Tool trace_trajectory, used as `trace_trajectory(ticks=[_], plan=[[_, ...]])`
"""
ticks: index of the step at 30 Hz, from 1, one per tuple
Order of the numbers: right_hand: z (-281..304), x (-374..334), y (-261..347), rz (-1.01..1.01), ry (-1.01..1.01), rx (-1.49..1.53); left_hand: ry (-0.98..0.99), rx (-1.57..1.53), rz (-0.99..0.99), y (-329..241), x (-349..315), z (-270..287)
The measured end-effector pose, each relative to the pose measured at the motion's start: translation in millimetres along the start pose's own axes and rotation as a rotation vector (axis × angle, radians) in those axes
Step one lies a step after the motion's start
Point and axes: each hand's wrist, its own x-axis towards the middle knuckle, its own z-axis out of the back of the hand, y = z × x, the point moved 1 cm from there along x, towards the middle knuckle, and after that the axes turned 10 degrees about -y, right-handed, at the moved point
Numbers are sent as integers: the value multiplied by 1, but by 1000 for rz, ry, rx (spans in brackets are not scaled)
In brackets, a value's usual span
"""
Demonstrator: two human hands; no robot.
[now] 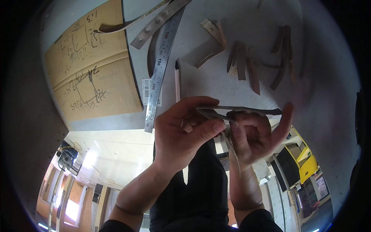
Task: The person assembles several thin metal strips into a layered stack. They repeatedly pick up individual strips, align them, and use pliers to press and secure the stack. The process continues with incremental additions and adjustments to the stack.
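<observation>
Just past the table's near edge, both hands hold a thin, dark grey-brown strip (243, 109) bent into a sharp fold. My left hand (181, 133) pinches the folded end between thumb and fingers. The fingers of my right hand (253, 137) curl round the strip further along, with one finger stretched up beside its far end. A pale, ragged-edged tail (232, 150) hangs below the thumbs; whether it belongs to the same strip I cannot tell. Beyond my left hand lie a pencil (177, 79) and a steel ruler (157, 73).
Bent offcut strips (241, 62) lie scattered at the table's far right. A marked cardboard sheet (96, 65) covers the left side. A metal bar with holes (159, 24) lies across the ruler's far end. Below the table edge, a yellow object (308, 168) stands at right.
</observation>
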Motion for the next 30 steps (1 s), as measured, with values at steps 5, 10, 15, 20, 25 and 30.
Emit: trace_trajectory(ticks=[5, 10, 15, 20, 25, 30], plan=[[4, -5, -5, -23, -16, 53, 63, -21, 79, 1, 1, 2], [13, -10, -10, 166, 66, -123, 42, -174, 310, 1, 6, 4], [10, -10, -7, 269, 140, -239, 71, -417, 525, 10, 11, 24], [8, -12, -12, 270, 120, -275, 22, -408, 509, 9, 9, 32], [2, -16, -16, 291, 167, -218, 27, -468, 314, 19, 7, 33], [-8, -29, -9, -67, 115, 35, 56, -392, 65, 28, 6, 29]])
